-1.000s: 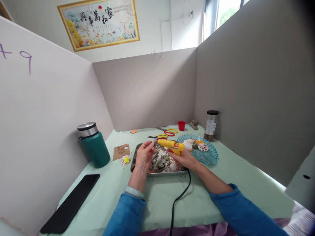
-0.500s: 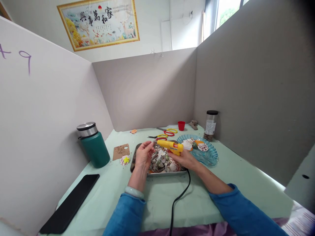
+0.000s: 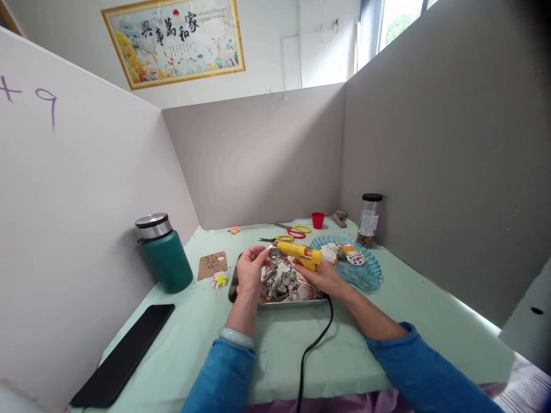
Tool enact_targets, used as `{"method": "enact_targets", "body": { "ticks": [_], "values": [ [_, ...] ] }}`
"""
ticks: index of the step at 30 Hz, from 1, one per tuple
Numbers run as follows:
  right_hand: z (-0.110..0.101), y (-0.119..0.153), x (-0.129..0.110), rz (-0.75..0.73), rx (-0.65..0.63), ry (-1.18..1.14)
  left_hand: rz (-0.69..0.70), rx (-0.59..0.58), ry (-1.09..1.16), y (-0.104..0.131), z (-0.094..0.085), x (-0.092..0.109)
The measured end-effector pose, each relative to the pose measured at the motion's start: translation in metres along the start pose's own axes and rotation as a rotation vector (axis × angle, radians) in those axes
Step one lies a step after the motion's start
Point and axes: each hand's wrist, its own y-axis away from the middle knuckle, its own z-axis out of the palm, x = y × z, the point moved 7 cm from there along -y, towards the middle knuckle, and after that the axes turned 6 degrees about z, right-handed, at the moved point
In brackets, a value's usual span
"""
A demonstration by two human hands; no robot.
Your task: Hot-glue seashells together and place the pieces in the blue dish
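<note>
Yellow glue gun (image 3: 297, 253) is in right hand (image 3: 321, 276), fingers wrapped around handle. Its long axis lies almost sideways, nozzle toward left hand (image 3: 252, 269), rear end nearer right. Left thumb and finger pinch small pale piece (image 3: 270, 247), just beside nozzle; whether they touch, cannot tell. Both hands are above metal tray (image 3: 293, 305) with shells (image 3: 284, 281). Black cord (image 3: 313, 343) hangs on right-hand side.

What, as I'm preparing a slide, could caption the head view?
Right hand holds a yellow glue gun pointed toward the left hand above a metal tray of shells.
</note>
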Motion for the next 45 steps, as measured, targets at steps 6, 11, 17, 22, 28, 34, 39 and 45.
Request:
{"method": "enact_targets", "body": {
  "ticks": [6, 11, 17, 22, 28, 34, 39, 45],
  "values": [
    [0.0039, 0.0014, -0.0027, 0.008, -0.050, -0.056, 0.028, -0.006, -0.040, 0.0005, 0.0004, 0.0022],
    [0.0005, 0.0007, -0.0057, -0.021, -0.015, -0.039, 0.026, 0.003, -0.038, 0.0002, -0.0002, 0.0011],
    [-0.0015, -0.0001, -0.0018, -0.019, 0.013, -0.006, 0.022, 0.008, -0.033, 0.0012, 0.0000, 0.0024],
    [0.0044, 0.0005, -0.0027, -0.019, -0.059, -0.086, 0.016, -0.001, -0.033, 0.0017, 0.0005, 0.0026],
    [0.0051, -0.0001, 0.0002, -0.007, -0.056, -0.093, 0.007, -0.007, -0.041, 0.0013, 0.0006, 0.0011],
    [0.0034, -0.0003, -0.0038, -0.056, -0.038, -0.052, 0.007, -0.018, -0.055, 0.0004, 0.0004, -0.0012],
    [-0.0002, -0.0011, -0.0014, -0.048, 0.018, 0.019, 0.013, -0.012, -0.050, 0.0001, -0.0001, -0.0019],
    [-0.0028, -0.0011, -0.0023, -0.043, 0.046, 0.026, 0.009, -0.004, -0.038, -0.0007, -0.0005, -0.0027]
  ]
}}
